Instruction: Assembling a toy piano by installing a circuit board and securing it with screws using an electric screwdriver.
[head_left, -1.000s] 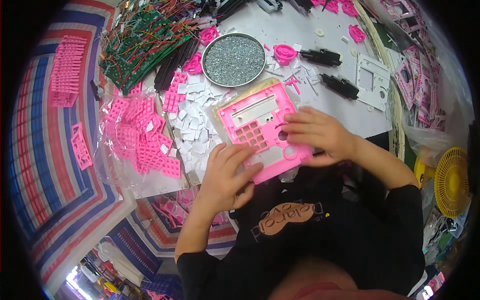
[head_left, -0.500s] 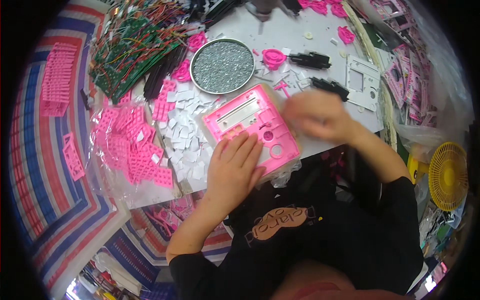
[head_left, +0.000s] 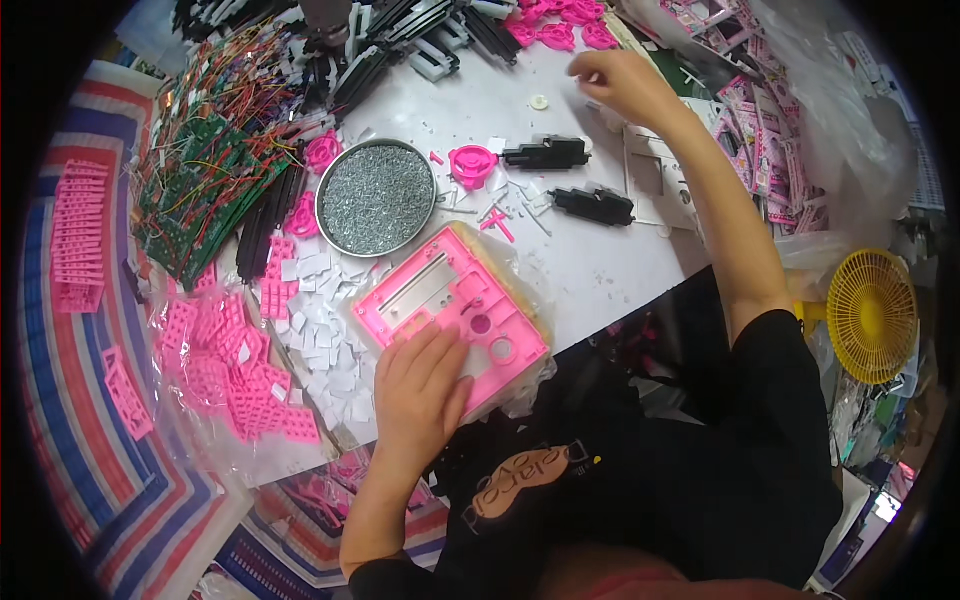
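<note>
Right hand (head_left: 628, 90) has swung farther out over the worktop (head_left: 600, 262).
Left fingers (head_left: 428, 360) lie extended on pink casing (head_left: 500, 322); right curled, grip unclear; low forearm (head_left: 732, 225) could knock white panel (head_left: 640, 147).

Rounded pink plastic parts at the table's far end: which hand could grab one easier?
Probably the right: the right hand is near the rounded pink plastic parts, while the left hand lies on the rectangular pink plastic casing.

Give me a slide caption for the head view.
Left hand on a pink plastic housing beside a round dish; right hand over the worktable's far side.
</note>
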